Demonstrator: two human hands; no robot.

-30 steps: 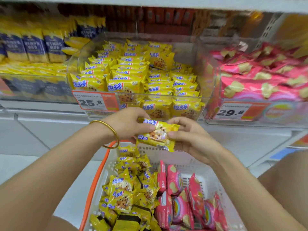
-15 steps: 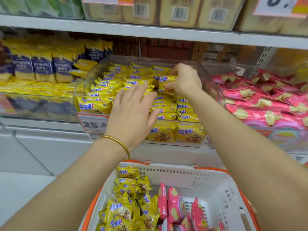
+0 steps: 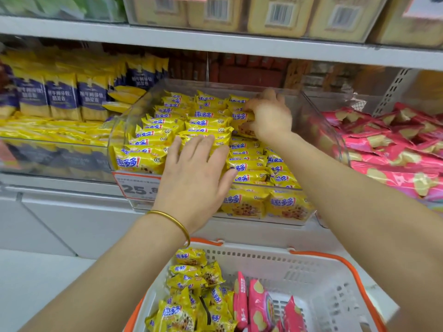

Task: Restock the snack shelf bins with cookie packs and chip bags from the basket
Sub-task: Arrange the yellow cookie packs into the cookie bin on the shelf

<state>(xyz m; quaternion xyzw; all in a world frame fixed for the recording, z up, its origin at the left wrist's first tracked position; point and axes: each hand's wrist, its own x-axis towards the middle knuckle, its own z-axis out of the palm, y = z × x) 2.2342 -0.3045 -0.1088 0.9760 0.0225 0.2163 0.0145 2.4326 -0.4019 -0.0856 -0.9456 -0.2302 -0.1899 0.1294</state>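
Head view, single frame.

Labels: yellow cookie packs fill the clear bin on the middle shelf. Each is printed with blue-and-white Chinese characters and a chocolate-chip cookie picture. The price tag on the bin front reads "25." and then a digit half covered by the left hand. Blue-and-yellow bags in the neighbouring bin to the left carry pale Chinese text, too blurred to read. Boxes on the upper shelf show barcodes only.

Left hand: fingers straight and spread, lying flat on the front-centre packs in the bin. Gold bangle on the wrist.

Right hand: fingers curled round one cookie pack, held over the rear right rows of the bin. Motion blur, so fingertips are not distinct.

Hidden or cut off: the right forearm crosses the bin's right side and covers the packs beneath. Pink shelf bags at far right run out of frame.

Below the shelf: white basket with an orange rim, near edge cut off. It holds loose yellow packs on the left and pink chip bags beside them.
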